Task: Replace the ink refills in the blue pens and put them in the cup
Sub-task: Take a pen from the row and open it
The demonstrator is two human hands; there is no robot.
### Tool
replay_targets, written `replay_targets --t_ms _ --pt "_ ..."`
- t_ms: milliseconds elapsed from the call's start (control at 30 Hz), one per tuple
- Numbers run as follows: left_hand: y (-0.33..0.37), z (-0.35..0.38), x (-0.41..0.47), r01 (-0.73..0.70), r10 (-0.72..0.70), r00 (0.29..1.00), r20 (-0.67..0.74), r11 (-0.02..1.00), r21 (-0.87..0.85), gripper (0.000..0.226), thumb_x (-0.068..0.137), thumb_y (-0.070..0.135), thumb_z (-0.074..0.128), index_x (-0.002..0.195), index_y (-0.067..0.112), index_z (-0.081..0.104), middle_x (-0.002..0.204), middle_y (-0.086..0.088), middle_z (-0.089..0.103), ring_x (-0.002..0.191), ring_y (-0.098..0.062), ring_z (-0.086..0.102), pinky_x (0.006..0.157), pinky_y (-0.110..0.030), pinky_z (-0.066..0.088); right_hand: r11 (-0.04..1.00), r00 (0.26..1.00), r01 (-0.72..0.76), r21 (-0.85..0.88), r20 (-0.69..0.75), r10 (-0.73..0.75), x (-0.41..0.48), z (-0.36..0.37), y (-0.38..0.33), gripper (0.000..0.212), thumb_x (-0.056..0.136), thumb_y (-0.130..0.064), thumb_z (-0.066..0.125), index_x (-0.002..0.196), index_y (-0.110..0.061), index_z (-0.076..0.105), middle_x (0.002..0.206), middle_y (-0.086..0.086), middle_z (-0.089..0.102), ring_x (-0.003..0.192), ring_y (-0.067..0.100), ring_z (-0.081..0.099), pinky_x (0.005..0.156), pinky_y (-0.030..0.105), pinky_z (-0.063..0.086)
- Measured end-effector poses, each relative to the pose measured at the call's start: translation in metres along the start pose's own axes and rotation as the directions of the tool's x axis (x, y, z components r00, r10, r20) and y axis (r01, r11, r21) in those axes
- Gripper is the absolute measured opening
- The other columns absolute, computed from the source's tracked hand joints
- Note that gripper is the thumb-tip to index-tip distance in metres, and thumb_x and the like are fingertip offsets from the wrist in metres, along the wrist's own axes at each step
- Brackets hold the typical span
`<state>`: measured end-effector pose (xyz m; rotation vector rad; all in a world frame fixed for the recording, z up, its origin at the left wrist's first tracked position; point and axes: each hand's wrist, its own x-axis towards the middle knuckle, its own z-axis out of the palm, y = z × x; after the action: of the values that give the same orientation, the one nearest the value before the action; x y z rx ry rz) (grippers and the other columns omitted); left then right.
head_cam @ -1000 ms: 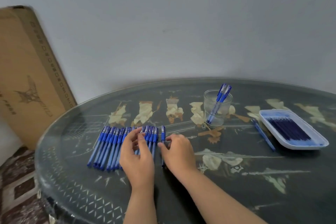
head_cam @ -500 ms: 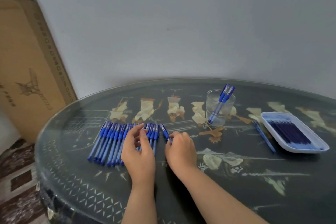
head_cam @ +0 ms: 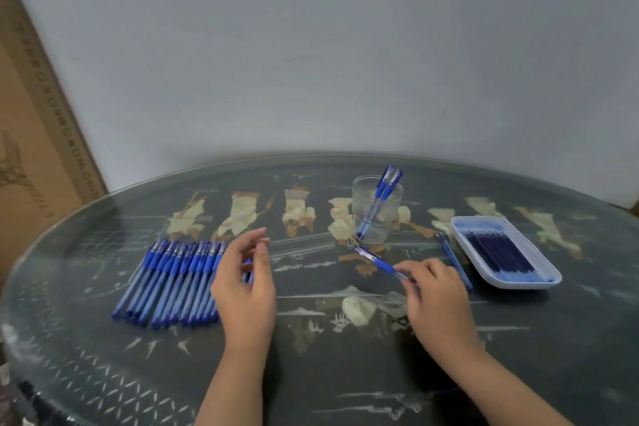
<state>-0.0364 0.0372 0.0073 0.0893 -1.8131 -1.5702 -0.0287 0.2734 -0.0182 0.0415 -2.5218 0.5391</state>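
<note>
Several blue pens [head_cam: 173, 282] lie side by side in a row on the left of the round table [head_cam: 345, 373]. My left hand [head_cam: 247, 287] hovers at the row's right end, fingers relaxed and holding nothing. My right hand [head_cam: 434, 297] pinches one blue pen [head_cam: 377, 262] by its clear barrel, cap pointing up and left, just above the table. A clear cup [head_cam: 376, 211] behind it holds two blue pens. A white tray [head_cam: 549, 282] at the right carries several dark blue refills [head_cam: 498, 252]. One loose refill [head_cam: 454, 264] lies beside the tray.
A large cardboard box [head_cam: 38, 149] leans against the wall at the left. The grey wall rises directly behind the table's far edge.
My right hand has lifted one pen out of the row and carried it right, toward the cup. My left hand has risen off the pens and opened.
</note>
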Motion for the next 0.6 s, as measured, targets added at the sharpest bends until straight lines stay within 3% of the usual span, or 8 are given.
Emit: replay_targets --t_ms 100,267,367,467,600 --pt "0.003 0.024 -0.012 -0.022 0.026 0.982 0.19 0.999 -0.025 0.018 0.094 0.013 0.06 0.108 0.022 0.065 0.102 0.009 0.068 0.095 -0.004 0.062 0.078 -0.014 0.05 0.997 0.998 0.064 0.05 -0.03 -0.063 -0.001 -0.005 0.022 0.029 0.08 -0.004 0.074 0.1 -0.025 0.07 0.083 -0.008 0.053 0.072 0.017 0.049 0.064 0.036 0.046" --pt "-0.013 0.048 -0.027 -0.048 -0.007 0.857 0.516 0.995 0.092 0.034 0.087 0.019 0.071 0.116 0.034 0.062 0.108 0.017 0.065 0.1 -0.005 0.062 0.08 -0.021 0.052 0.983 0.992 0.125 0.132 -0.02 -0.124 -0.006 0.001 0.036 0.034 0.083 -0.004 0.071 0.101 -0.032 0.067 0.089 -0.012 0.052 0.081 0.014 0.049 0.071 0.036 0.044" --pt "-0.017 0.051 -0.026 -0.102 0.025 0.817 0.576 0.989 0.103 0.036 0.084 0.016 0.075 0.115 0.031 0.065 0.106 0.016 0.066 0.098 -0.003 0.062 0.077 -0.015 0.05 0.971 0.988 0.156 0.179 -0.031 -0.153 -0.004 0.004 0.036 0.026 0.088 -0.012 0.062 0.101 -0.034 0.066 0.089 -0.013 0.052 0.081 0.013 0.049 0.072 0.037 0.045" --pt "-0.018 0.053 -0.025 -0.111 0.023 0.816 0.578 0.987 0.118 0.024 0.084 0.011 0.075 0.101 0.028 0.072 0.095 0.016 0.071 0.088 -0.003 0.065 0.073 -0.01 0.047 0.968 0.987 0.16 0.194 -0.016 -0.16 -0.003 0.006 0.034 0.024 0.087 -0.018 0.057 0.101 -0.035 0.066 0.088 -0.012 0.051 0.081 0.013 0.049 0.071 0.036 0.043" --pt "-0.022 0.054 -0.022 -0.071 -0.021 0.819 0.573 0.988 0.137 0.015 0.086 0.011 0.073 0.093 0.024 0.074 0.09 0.012 0.071 0.082 -0.006 0.067 0.073 -0.014 0.049 0.968 0.989 0.15 0.199 -0.017 -0.15 0.001 0.011 0.03 0.025 0.087 -0.017 0.056 0.101 -0.035 0.066 0.088 -0.012 0.051 0.082 0.014 0.048 0.073 0.034 0.041"
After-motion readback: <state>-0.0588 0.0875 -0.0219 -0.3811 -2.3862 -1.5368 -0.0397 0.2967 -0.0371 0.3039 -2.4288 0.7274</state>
